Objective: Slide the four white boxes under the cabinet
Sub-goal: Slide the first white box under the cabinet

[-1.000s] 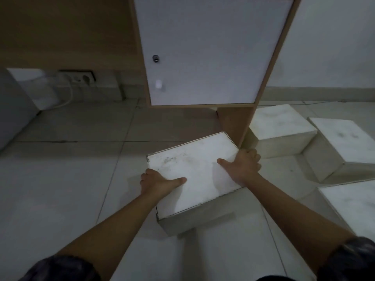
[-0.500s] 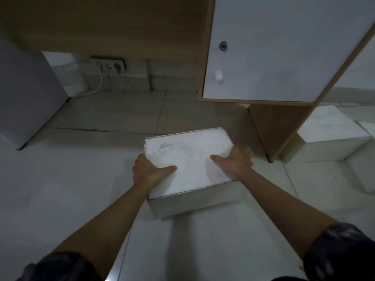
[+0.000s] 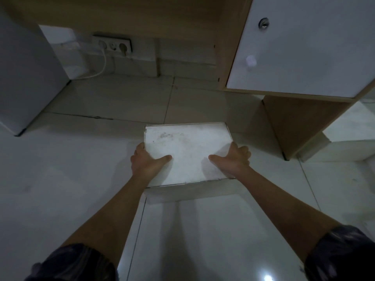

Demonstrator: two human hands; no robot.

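Note:
A white box with a smudged lid sits on the tiled floor, squared up to the wall in front of the open gap beneath the wooden cabinet. My left hand clasps its left edge, thumb lying on the lid. My right hand holds the right edge the same way. A second white box shows at the far right, partly hidden behind the cabinet's wooden side panel.
A grey-white appliance stands at the left. A wall socket strip with a white cable is at the back under the wooden top. The floor under the cabinet lies in shadow.
The box has slid left and away from me, turning from skewed to square with the wall. The view has swung left, so the other boxes have left the frame except one.

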